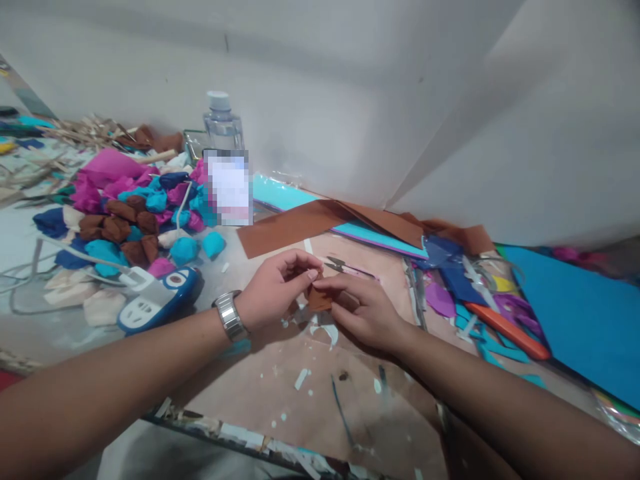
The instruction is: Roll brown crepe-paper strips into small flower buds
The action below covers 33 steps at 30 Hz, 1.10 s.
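The surface (pixel 360 380) stands against a pale wall (pixel 320 80) and carries a tan work area marked with white spots and paper scraps. Both hands meet over its upper middle. The left hand (pixel 275 287), with a metal-band watch (pixel 231 316) at the wrist, has its thumb and fingertips closed at the upper edge of a small brown piece (pixel 319 297). The right hand (pixel 367 310) has its thumb and fingers at the right side of the same piece; the grip is closed on it from both sides. The brown piece hangs between the hands, above the surface.

Just beyond the hands lies a pair of small thread snips (pixel 345 267). Behind these, a long brown strip (pixel 290 230) extends across a light-blue sheet (pixel 287 193). To the left of the hands, a blue-and-white power strip (pixel 163 300) with a white plug inserted is positioned in front of a pile of wrapped bundles (pixel 120 223) in brown, blue, magenta and cream. A clear bottle (pixel 223 127) with a white cap stands behind a pixelated, upright item (pixel 230 187). To the right, an orange-handled tool (pixel 510 331) lies among coloured scraps, beside a large blue sheet (pixel 585 313).
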Available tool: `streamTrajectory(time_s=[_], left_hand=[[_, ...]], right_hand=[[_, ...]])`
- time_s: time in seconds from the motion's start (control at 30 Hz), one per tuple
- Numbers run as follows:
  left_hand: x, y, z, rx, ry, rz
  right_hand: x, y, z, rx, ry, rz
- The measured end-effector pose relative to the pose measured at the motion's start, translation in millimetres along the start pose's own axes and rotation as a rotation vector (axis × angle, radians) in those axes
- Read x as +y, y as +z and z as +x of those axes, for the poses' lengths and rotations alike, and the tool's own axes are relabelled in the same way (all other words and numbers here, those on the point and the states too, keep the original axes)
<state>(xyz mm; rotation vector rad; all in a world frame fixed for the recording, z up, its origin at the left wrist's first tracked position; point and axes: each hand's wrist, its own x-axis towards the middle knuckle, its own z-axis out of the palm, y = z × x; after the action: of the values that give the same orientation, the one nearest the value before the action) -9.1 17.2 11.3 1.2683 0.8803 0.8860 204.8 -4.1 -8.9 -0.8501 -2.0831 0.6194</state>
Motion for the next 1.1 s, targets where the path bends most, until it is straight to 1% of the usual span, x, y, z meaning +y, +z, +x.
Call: streamTrajectory(time_s=[0.17,0.4,0.5,0.63,0.8,1.0,1.1], left_hand=[[-0.1,-1.3,0.2,0.042,0.01,0.027],[2.4,-0.2,-0.4,0.05,-0.03,0.034],[1.6,0.0,0.0,0.058,-0.038,0.031],[0.8,0.1,-0.2,0.059,-0.026,0.026],[1.1,0.6,-1.9,0.019,0.007,0.047],[-0.2,1.3,-1.5,0.005,0.042,0.081],[-3.2,1.6,-0.4,0.012,0.103,0.106]], right_hand=[[1.1,-0.4,1.0,0.066,0.046,-0.044],[-1.2,-1.2,5.0,0.081,0.013,-0.02],[-2.3,-1.4,5.7,0.098,0.022,0.008],[-1.9,-2.0,6.3,0.115,0.071,0.023],[-3.3,-2.4,6.4,0.141,0.119,0.071],[-4.2,-1.1,4.1,0.2,0.255,0.17],[-4.1,-0.3,4.2,0.222,0.304,0.237]])
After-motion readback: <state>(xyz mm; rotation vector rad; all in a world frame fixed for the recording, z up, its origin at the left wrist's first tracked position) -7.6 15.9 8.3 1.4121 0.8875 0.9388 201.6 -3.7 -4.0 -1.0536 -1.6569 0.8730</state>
